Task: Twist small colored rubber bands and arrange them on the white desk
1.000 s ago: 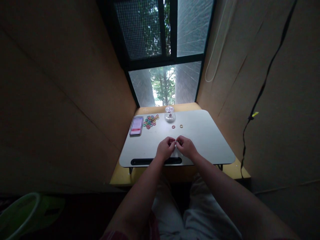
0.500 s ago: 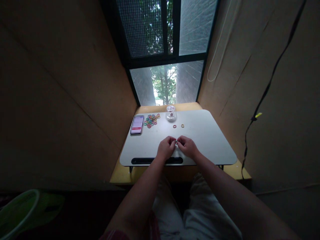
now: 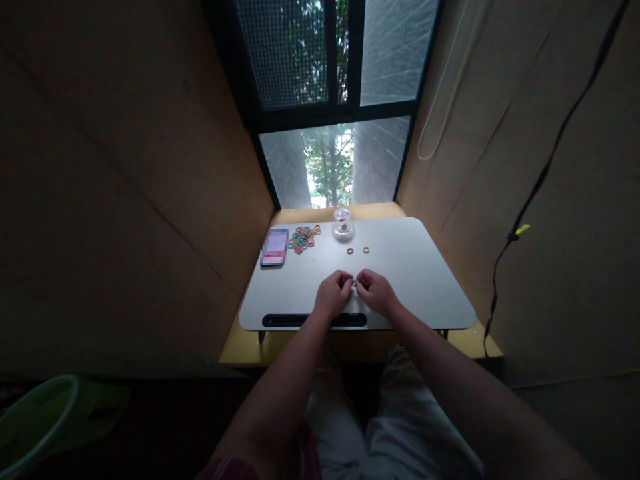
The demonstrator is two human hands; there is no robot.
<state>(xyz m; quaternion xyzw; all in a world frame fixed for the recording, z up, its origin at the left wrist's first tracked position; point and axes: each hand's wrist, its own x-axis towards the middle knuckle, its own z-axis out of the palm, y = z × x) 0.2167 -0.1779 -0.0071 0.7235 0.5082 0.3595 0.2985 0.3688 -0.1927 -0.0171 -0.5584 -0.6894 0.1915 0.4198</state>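
Note:
My left hand (image 3: 335, 292) and my right hand (image 3: 376, 292) meet over the front middle of the white lap table (image 3: 425, 280). Both are closed, with thumbs and fingertips pinching a small greyish band (image 3: 355, 283) between them. Fingers cover most of it, so its exact shape is hidden. Just beyond the hands lie two small ring-shaped bands that look like hair ties, a red one (image 3: 350, 251) and a yellow one (image 3: 366, 250). Farther left is a loose pile of similar coloured bands (image 3: 302, 240).
A phone (image 3: 274, 248) lies at the table's left edge. A clear round container (image 3: 343, 230) with its lid open stands at the back. Along the front edge runs a black slot (image 3: 285, 321). A dark cord (image 3: 540, 180) hangs at right; a green basket (image 3: 75, 413) sits lower left.
The view has shifted very slightly. Both hands keep pinching the small band at nearly the same spot, with a slight change in the fingers.

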